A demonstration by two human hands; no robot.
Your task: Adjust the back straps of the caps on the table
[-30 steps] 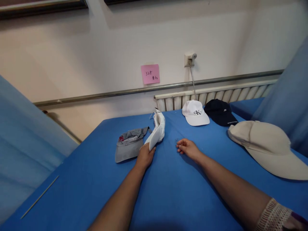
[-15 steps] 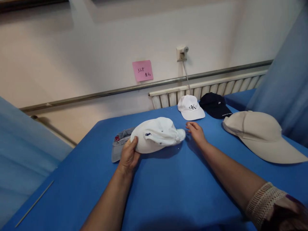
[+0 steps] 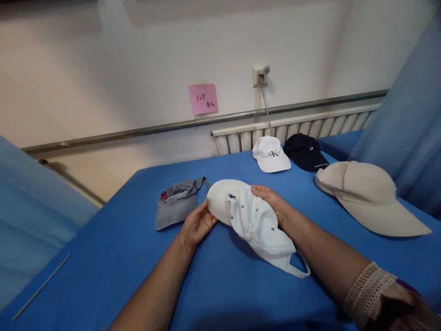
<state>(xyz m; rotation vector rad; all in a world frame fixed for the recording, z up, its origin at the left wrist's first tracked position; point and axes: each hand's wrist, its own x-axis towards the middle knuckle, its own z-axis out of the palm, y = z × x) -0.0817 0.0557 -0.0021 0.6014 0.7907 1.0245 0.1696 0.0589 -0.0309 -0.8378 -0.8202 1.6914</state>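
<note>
Left hand (image 3: 198, 225) had the left edge of a pale cap (image 3: 257, 225), fingers pinching the brim. Right hand (image 3: 272, 202) was on the cap's far side, near where brim met crown; fingers close together, touching the fabric, thumb out of sight, so can't tell if it pinched. Pale cap was in front of the person, over the blue cover (image 3: 138, 266), brim to the left, crown creased, back strap loop pointing down right; small dark emblem above the brim. Couldn't tell whether its back end touched the cover. Grey cap (image 3: 176, 212) lay just left of it, near the left hand, red patch on its front. Farther back, right of centre: white cap (image 3: 270, 151) with dark lettering, dark cap (image 3: 303, 151) just beside it. Big beige cap (image 3: 368, 186) lay at right, brim pointing right. Thin stick (image 3: 41, 287) lay at far left, well apart from the caps. Wall behind had a pink note (image 3: 203, 99), a socket (image 3: 259, 78) and a metal rail (image 3: 148, 131).
</note>
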